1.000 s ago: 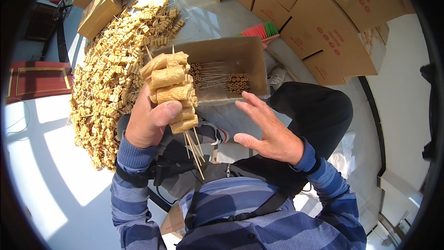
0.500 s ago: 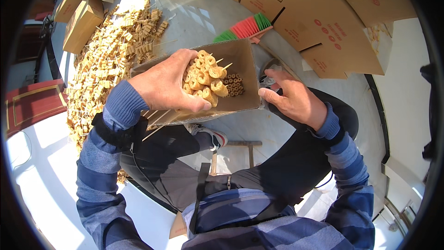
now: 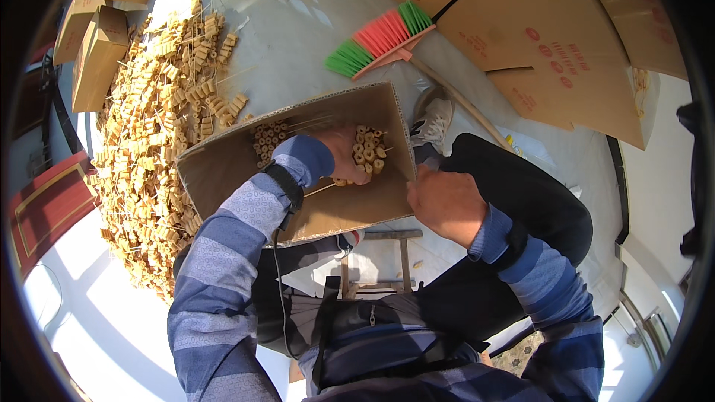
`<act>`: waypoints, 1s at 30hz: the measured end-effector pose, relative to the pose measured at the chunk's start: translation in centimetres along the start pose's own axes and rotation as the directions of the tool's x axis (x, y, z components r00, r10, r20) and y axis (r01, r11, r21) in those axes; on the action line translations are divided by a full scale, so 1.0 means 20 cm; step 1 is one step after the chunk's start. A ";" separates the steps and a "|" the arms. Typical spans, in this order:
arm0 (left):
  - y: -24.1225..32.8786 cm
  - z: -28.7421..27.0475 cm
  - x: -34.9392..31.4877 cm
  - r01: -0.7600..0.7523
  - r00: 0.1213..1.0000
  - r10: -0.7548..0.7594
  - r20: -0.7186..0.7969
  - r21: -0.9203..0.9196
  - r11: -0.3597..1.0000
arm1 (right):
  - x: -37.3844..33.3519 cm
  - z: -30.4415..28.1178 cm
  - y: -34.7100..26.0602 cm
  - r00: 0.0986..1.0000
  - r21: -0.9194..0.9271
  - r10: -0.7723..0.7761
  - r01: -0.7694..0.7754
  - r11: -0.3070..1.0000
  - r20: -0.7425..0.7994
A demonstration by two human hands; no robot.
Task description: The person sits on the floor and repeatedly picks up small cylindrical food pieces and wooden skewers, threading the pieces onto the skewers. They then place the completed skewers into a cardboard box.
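Note:
An open cardboard box (image 3: 357, 212) stands tilted between my legs. Inside it, at the right end, my left hand (image 3: 342, 150) is closed on a bundle of skewers (image 3: 369, 150) threaded with golden, hollow rolls. Their roll ends face up, and the bare sticks point left; part of that hand lies in shadow. More skewered rolls (image 3: 269, 140) are packed against the far wall at the box's left. My right hand (image 3: 450, 205) grips the box's right edge near its front corner, its fingertips partly hidden.
A large heap of skewered rolls (image 3: 153, 156) covers the floor at left. Cardboard boxes (image 3: 100, 52) stand behind it. A green and red broom (image 3: 380, 39) lies beyond the box, its handle running toward my right leg. Flattened cartons (image 3: 514, 30) line the far right. A wooden stool (image 3: 406, 264) sits nearer me.
My left hand has carried its bundle of skewers down into the box's right end. The right hand has shifted down along the box edge. More of the box's inside shows.

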State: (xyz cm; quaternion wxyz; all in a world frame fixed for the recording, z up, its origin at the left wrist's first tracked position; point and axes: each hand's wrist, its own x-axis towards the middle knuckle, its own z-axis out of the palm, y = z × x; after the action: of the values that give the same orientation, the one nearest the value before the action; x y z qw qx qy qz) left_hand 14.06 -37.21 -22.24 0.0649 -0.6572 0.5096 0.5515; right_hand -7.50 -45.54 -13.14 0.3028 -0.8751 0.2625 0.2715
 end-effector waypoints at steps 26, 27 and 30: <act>-0.33 0.44 0.45 0.120 0.650 0.406 -0.642 0.614 0.780 | 0.00 0.04 -0.04 0.998 -0.002 -0.006 0.006 1.000 0.069; -0.34 0.45 0.46 0.108 0.638 0.404 -0.655 0.596 0.796 | 0.01 0.04 -0.05 0.997 -0.008 -0.002 0.003 1.000 0.075; -0.38 0.48 0.50 0.093 0.633 0.392 -0.667 0.569 0.817 | 0.01 0.03 -0.07 0.994 -0.035 -0.012 0.015 0.999 0.106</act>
State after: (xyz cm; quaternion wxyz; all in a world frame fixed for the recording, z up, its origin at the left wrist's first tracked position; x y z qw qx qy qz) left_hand 12.18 -33.41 -37.53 -0.0162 -0.7305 0.6805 0.0549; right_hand -6.81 -44.23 -13.15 0.3022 -0.8666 0.2353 0.3198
